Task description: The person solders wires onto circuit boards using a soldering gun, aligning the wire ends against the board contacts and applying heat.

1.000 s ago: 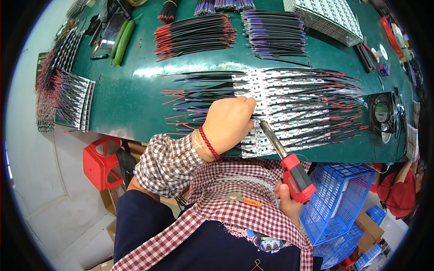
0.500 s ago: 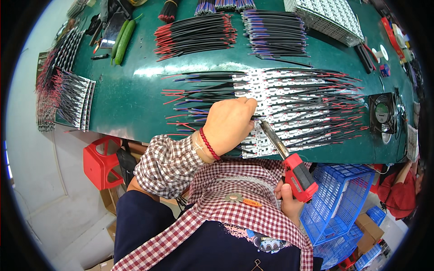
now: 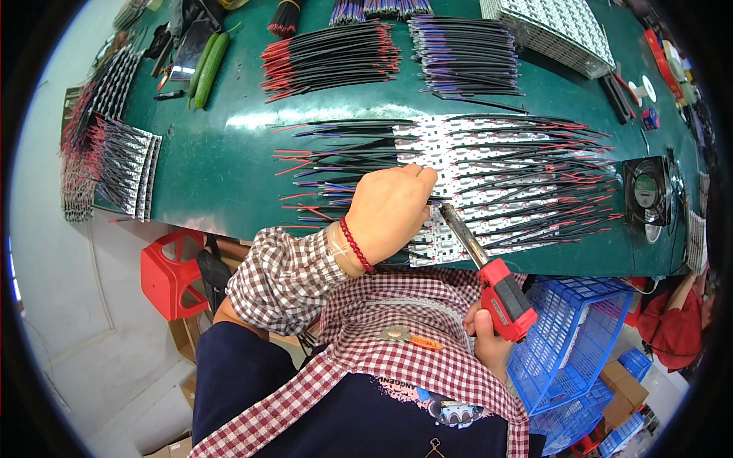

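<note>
My left hand point(image 3: 393, 210) is closed in a pinch over the left part of a white circuit board panel point(image 3: 504, 200). The dark end of a wire point(image 3: 437, 200) pokes out at its fingertips, the rest hidden under the hand. Held low by its handle in my right hand point(image 3: 489, 343) is a red and black soldering iron point(image 3: 504, 301). Its metal tip points up and left, ending at the board beside the wire end. Black wires with red and blue ends fan out from both sides of the panel.
Bundles of red-ended wires point(image 3: 332, 61) and blue-ended wires point(image 3: 466, 57) lie farther back on the green table point(image 3: 206, 164). A stack of white panels point(image 3: 550, 30), a small fan point(image 3: 646, 191), cucumbers point(image 3: 212, 69) and wired boards point(image 3: 130, 168) surround the work. Blue crates point(image 3: 569, 336) stand at lower right.
My left hand has shifted very slightly to the right. The soldering iron stays nearly in place, its tip still at the board.
</note>
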`<state>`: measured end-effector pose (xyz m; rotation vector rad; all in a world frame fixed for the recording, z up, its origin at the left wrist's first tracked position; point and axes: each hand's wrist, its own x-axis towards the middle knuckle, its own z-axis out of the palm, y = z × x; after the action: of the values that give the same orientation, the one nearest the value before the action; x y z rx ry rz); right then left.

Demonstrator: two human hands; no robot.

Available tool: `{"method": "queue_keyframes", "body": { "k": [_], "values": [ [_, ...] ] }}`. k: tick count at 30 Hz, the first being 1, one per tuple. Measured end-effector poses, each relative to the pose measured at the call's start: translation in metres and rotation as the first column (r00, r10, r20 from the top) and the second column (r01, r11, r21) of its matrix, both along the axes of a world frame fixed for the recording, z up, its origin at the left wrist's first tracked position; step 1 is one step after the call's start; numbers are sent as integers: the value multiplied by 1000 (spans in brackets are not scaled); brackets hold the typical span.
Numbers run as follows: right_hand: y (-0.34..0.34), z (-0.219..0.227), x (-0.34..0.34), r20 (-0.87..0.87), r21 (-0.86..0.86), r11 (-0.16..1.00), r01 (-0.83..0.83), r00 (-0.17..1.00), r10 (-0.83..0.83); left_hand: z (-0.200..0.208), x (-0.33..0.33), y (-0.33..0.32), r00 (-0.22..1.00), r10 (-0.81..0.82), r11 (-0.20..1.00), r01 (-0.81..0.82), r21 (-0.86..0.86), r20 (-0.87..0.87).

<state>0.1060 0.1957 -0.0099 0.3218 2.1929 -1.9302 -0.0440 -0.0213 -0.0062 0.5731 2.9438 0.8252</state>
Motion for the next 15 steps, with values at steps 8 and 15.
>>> {"method": "queue_keyframes", "body": {
  "k": [8,15],
  "values": [
    [22,-24,17,-65,59,998,1,998,3,2,0,2,1000,-8,998,6,-60,-29],
    [10,-6,-9,-265,450,886,-113,931,253,-2,1,1,1000,7,999,-8,-46,-15]
  ]
}}
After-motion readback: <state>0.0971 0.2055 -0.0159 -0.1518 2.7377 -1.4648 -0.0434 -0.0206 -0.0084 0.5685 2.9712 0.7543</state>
